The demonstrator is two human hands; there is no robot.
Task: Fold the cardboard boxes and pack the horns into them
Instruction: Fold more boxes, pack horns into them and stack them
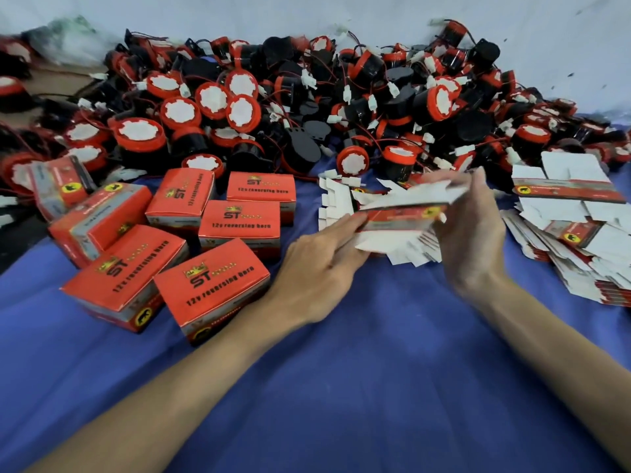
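blue cloth [341, 387], horn pile [307, 97] behind

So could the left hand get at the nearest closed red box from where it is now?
Probably yes. The left hand is busy holding the flat carton together with the right hand, but the nearest closed box sits just beside its wrist on the blue cloth, with nothing between; it would have to release its grip first.

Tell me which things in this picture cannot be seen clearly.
- Head view: right hand is motion-blurred; its exact grip on the flat box blank is unclear.
- Closed red boxes: contents hidden by their walls.
- Horn pile: lower horns buried.
- Flat blank stack: cut off by the right edge.
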